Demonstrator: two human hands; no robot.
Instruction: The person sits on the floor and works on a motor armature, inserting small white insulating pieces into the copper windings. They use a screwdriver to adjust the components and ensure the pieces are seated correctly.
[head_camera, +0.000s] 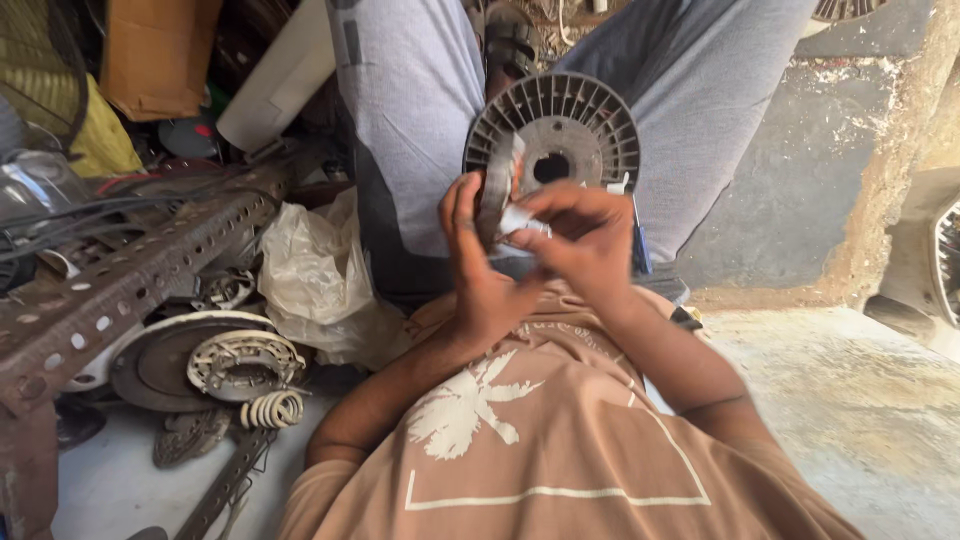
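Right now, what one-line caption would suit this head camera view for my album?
Seated person's left hand and right hand hold a small white piece before a grey ribbed spool.

Our hands, left (478, 262) and right (578, 240), cover the lower part of the ribbed grey spool (560, 130), and the small white piece (522, 222) pinched there is blurred, so we cannot tell what it is. The rusty perforated rail (120, 285) runs off the left edge.
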